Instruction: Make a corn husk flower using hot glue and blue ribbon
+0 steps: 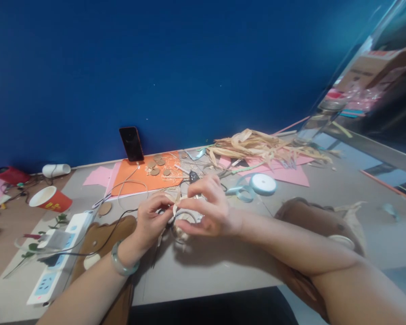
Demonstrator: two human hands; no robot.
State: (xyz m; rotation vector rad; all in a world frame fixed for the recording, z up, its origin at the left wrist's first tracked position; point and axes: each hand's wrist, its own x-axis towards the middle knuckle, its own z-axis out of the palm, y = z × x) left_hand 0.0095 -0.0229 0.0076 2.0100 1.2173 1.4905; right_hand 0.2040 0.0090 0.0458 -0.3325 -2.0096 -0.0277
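The two hands work close together above the front of the grey table [206, 266]; the left hand [155, 216] pinches a pale strip [175, 208] between thumb and fingertips, while the right hand [212, 210] reaches in from the other side, its fingers bent and its thumb apart; whether it grips anything is not clear. The strip lies between the fingertips, just above a round, ring-like piece [186, 219] that the right hand partly covers. The strip looks thin and dry, so a hard tug could split it, and a loosened pinch could let it spring free. The black cable [111, 243] running near the left wrist could snag on the jade-green bangle [123, 261], whose surface is smooth and rounded. Behind, the heap of straw-coloured husks [250, 144] looks papery and curled, the pale blue ribbon spool [263, 184] is a flat disc, and thin wooden-looking rounds [154, 172] dot the orange sheet [131, 183].
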